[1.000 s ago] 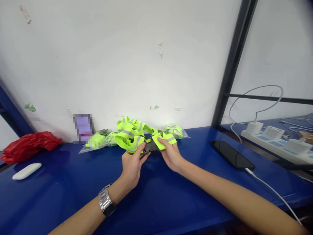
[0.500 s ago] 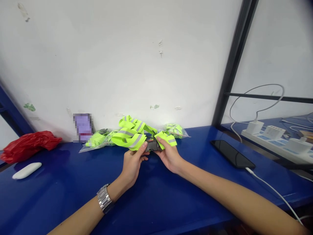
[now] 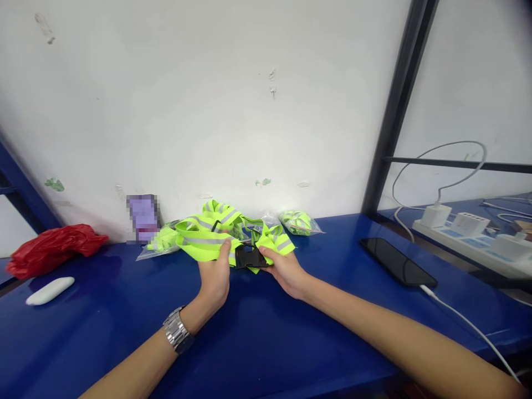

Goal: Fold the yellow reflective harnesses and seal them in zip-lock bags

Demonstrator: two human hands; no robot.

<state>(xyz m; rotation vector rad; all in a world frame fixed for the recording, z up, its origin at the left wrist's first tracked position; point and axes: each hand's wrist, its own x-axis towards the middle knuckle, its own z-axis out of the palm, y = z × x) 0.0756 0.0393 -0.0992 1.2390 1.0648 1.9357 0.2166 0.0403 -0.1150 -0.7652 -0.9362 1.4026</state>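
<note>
A yellow-green strap with grey reflective stripes [image 3: 201, 242] is bunched above the blue surface at the centre. My left hand [image 3: 216, 274], with a metal watch on its wrist, grips the strap left of a black buckle [image 3: 248, 256]. The thumb lies on top and the other fingers are mostly hidden. My right hand [image 3: 286, 271] pinches the strap and the buckle's right end. The buckle spans the space between both hands.
Bagged yellow-green straps lie left [image 3: 164, 239] and right [image 3: 297, 221] near the wall. A red plastic bag [image 3: 56, 249], a white case [image 3: 50, 291] and a blurred purple item [image 3: 143, 217] are left. Right are a black phone [image 3: 397, 260] on a cable and a power strip [image 3: 469, 238].
The buckle has shifted slightly left and down, and more of it shows. My left hand has moved left from the buckle onto the strap, which now spreads wider.
</note>
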